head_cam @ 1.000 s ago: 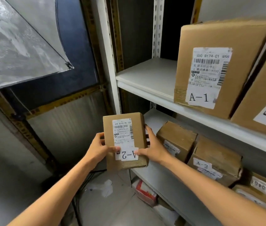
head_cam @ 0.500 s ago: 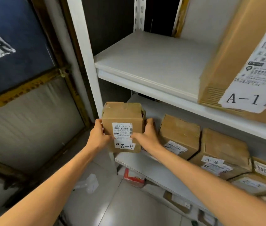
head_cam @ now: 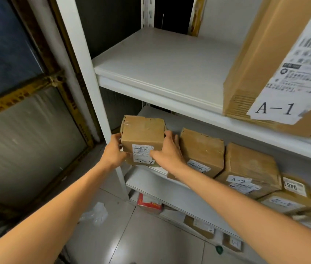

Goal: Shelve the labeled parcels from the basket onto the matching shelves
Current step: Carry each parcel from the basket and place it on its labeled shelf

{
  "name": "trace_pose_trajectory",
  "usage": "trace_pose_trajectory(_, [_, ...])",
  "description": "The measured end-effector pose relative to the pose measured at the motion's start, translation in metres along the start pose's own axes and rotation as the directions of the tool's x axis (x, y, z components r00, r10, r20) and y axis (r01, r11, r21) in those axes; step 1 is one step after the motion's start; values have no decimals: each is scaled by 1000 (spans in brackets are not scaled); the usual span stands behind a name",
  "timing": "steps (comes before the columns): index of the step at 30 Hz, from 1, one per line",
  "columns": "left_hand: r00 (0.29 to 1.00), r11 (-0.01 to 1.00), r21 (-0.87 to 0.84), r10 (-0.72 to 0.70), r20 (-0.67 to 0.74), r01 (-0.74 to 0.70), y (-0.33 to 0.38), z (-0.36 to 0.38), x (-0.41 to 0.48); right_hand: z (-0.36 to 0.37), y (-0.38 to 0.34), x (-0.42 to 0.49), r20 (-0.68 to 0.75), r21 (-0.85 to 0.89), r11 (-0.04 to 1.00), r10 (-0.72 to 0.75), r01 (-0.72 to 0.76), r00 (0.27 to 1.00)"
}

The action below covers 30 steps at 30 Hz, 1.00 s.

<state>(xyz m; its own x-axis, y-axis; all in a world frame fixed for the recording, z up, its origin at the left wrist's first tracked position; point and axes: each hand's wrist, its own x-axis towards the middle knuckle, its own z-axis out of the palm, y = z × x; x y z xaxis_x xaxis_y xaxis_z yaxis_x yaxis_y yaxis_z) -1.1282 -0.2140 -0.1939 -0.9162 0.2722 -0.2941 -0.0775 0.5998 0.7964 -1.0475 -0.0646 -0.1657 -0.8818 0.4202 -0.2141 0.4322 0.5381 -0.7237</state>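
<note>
A-2 parcel [head_cam: 142, 139] at left end of middle shelf [head_cam: 145, 180].
Left hand [head_cam: 115, 152] and right hand [head_cam: 167, 150] clasp its sides, fingers closed on the cardboard (label upside down); it sits just beside a neighbouring parcel [head_cam: 202, 149], below the A-1 box [head_cam: 276, 73].

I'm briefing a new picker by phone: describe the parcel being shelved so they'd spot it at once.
On the white rack, look at the middle shelf, under the big A-1 box. At its left end sits a small brown parcel, leftmost in the row. It alone is held between both hands, its A-2 label upside down.
</note>
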Motion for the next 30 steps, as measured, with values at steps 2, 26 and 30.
trace_pose_trajectory(2, [1000,995,101,-10,-7,10,6,-3,-8,-4,-3,-4,-18,-49,996,-74,73,997])
trace_pose_trajectory(26, [782,821,297,-259,-568,487,-19,43,-352,-33,12,-184,760,-124,378,-558,918,332])
trace_pose_trajectory(30, [677,808,123,-388,-625,576,-43,70,-443,-16,18,-249,831,8,274,-537,962,146])
